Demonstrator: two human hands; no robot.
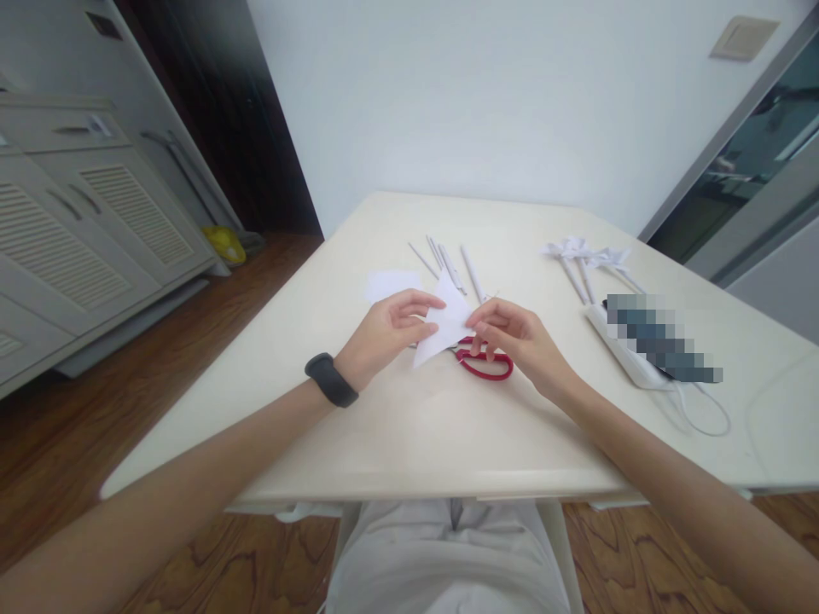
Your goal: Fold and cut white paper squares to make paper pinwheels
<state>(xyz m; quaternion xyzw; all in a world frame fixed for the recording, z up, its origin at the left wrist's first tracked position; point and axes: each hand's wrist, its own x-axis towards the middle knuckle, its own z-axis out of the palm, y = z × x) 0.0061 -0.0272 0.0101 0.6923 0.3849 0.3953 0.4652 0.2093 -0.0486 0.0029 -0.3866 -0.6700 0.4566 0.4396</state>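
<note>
A white piece of paper (448,317), folded to a triangle-like shape, is held up between my two hands. My left hand (393,328) pinches its left side between thumb and fingers; a black band circles that wrist. At the paper's right edge, the fingertips of my right hand (512,337) are closed on it. Beneath the paper and my right hand lie red-handled scissors (486,372), their blades mostly covered. Just beyond the paper are several thin white rolled sticks (451,266). A flat white paper sheet (390,283) rests behind my left hand.
On the right of the cream table (409,443) lie white paper flowers (576,247) on stick stems. Nearer stands a white box-like object (624,354) with a blurred dark item on top and a cable (710,426). A wall borders the table's far edge.
</note>
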